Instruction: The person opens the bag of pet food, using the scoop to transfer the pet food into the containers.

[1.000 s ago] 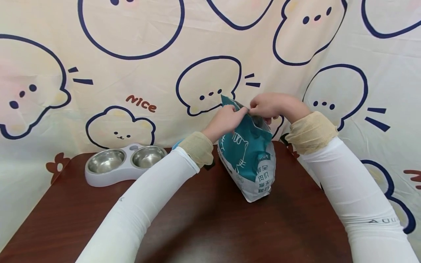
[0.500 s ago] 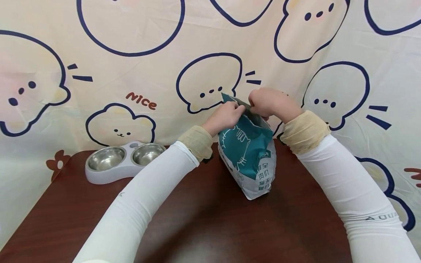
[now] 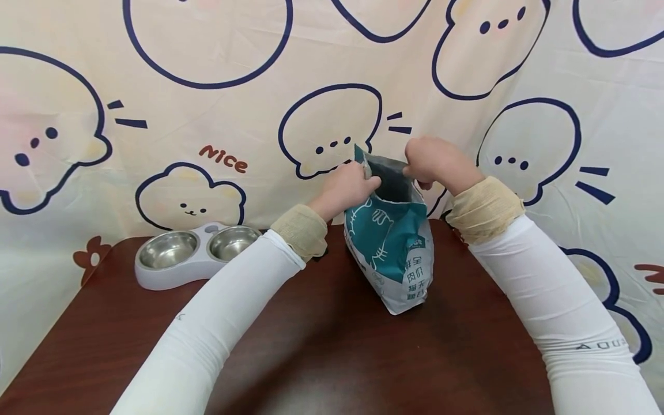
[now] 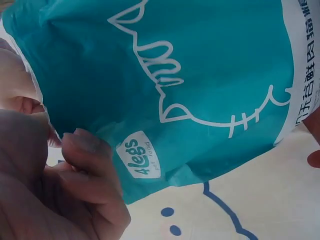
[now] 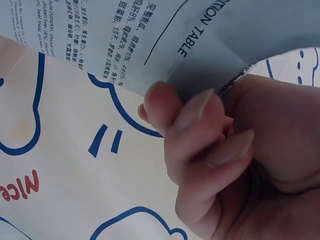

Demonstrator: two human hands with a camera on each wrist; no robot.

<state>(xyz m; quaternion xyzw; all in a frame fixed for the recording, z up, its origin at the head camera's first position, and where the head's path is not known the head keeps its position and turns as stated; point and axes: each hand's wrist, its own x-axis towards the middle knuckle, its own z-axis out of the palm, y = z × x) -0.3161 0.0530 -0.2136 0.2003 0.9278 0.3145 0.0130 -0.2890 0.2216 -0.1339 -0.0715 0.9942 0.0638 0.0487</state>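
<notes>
A teal and white pet food bag (image 3: 386,230) with a cat outline stands upright on the table, its mouth spread wide and its dark inside showing. My left hand (image 3: 349,185) pinches the left part of the rim. In the left wrist view, curled fingers (image 4: 95,175) lie at the bag's edge beside a "4Legs pet food" label (image 4: 140,155). On the other side of the mouth, my right hand (image 3: 436,164) pinches the rim. The right wrist view has its fingers (image 5: 200,145) curled at the edge of the printed back panel (image 5: 150,45). What lies in the bag is hidden.
A white double-bowl pet feeder (image 3: 199,271) with two steel bowls stands at the table's back left, partly behind my left sleeve. The dark brown table (image 3: 332,351) meets a cloth backdrop (image 3: 249,115) printed with cartoon animals.
My hands have moved apart, left hand leftward and right hand rightward. Between them the bag's mouth has gone from narrow to wide. The bag's base has stayed in place.
</notes>
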